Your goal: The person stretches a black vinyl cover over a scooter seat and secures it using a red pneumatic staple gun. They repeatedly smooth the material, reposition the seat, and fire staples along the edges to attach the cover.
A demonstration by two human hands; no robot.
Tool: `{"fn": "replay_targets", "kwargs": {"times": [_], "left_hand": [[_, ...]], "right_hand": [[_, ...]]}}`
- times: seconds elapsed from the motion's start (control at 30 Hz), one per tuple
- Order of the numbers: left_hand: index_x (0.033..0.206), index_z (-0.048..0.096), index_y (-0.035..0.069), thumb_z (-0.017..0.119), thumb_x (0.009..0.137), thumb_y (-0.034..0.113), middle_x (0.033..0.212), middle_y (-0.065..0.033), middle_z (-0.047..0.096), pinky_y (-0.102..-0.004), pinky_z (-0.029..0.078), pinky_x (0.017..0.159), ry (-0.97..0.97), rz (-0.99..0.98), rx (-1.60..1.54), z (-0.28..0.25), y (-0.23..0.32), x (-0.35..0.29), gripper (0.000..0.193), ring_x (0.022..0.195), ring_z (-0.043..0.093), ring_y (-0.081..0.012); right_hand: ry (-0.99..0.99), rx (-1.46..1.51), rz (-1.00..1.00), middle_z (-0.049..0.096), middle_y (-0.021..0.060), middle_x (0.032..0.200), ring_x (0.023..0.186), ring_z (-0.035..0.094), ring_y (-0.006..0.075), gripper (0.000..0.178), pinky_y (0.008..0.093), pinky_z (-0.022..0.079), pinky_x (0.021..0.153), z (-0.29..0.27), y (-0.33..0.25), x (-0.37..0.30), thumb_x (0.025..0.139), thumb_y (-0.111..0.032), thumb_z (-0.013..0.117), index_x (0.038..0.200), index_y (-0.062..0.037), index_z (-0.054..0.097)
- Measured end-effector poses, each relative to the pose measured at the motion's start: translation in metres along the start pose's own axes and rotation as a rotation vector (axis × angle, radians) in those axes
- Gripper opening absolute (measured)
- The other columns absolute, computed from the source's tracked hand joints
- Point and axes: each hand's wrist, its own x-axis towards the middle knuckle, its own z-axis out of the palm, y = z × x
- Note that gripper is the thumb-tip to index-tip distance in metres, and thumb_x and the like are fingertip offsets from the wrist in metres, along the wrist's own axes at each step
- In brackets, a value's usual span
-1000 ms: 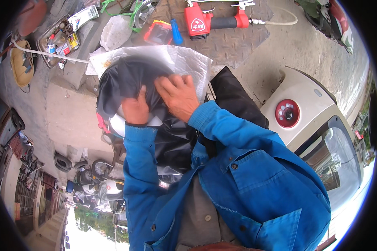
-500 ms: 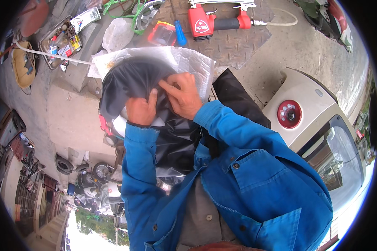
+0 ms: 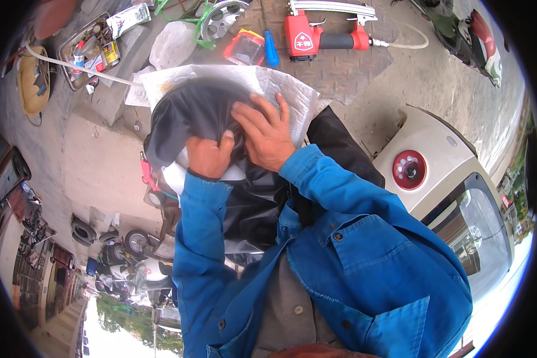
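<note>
Hands pressed on a black bundle in clear plastic wrap.

Head view: left hand point(image 3: 210, 156) curled shut, gripping the smooth black rounded cover point(image 3: 191, 113) at its near edge; right hand point(image 3: 267, 134) open, fingers spread flat on its crinkled clear plastic bag point(image 3: 280, 89). Beyond, on diamond-plate metal point(image 3: 340, 68): red pneumatic tool point(image 3: 322, 39), blue-handled screwdriver point(image 3: 271, 52). Right, beige vehicle body with round red lamp point(image 3: 409, 169).

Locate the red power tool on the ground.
The red power tool lies at the top centre of the head view, just right of the blue-handled screwdriver, beyond the right hand.
</note>
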Motion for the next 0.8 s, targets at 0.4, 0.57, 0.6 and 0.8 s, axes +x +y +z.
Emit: {"fn": "replay_targets", "kwargs": {"times": [0.4,0.57,0.6,0.8], "left_hand": [[0.112,0.074,-0.005,0.069,0.091,0.011,0.103,-0.0251,0.075,-0.0484,0.055,0.088,0.044,-0.038,-0.219,-0.006,0.015,0.005,0.027,0.094,0.070,-0.0460],[0.113,0.075,-0.005,0.064,0.093,0.010,0.106,-0.0241,0.076,-0.0474,0.056,0.088,0.114,0.065,-0.255,-0.003,0.017,0.012,0.028,0.095,0.072,-0.0445],[0.113,0.075,-0.005,0.064,0.093,0.010,0.107,-0.0241,0.076,-0.0470,0.056,0.088,0.108,0.042,-0.281,-0.005,0.019,0.010,0.027,0.095,0.072,-0.0443],[0.104,0.075,-0.008,0.060,0.097,0.013,0.098,-0.0246,0.077,-0.0462,0.056,0.084,0.128,0.023,-0.269,-0.007,0.024,0.010,0.026,0.090,0.074,-0.0424]], "right_hand": [[0.095,0.165,-0.110,0.060,0.0140,0.143,0.138,0.054,0.0381,0.061,0.0607,0.039,0.116,-0.001,0.011,-0.021,0.075,0.002,0.073,0.136,-0.0048,0.064],[-0.036,0.059,-0.026,0.057,0.0179,0.154,0.148,0.050,0.0392,0.069,0.0560,0.037,0.122,-0.007,-0.014,-0.008,0.074,0.006,0.070,0.143,-0.0001,0.062],[-0.055,0.059,-0.037,0.056,0.0190,0.156,0.149,0.050,0.0372,0.066,0.0550,0.036,0.123,-0.005,-0.020,-0.013,0.078,0.004,0.069,0.144,0.0010,0.061],[-0.028,0.273,-0.114,0.058,0.0203,0.152,0.145,0.053,0.0399,0.060,0.0515,0.048,0.116,-0.003,-0.011,-0.022,0.082,0.003,0.067,0.142,0.0057,0.061]]}}
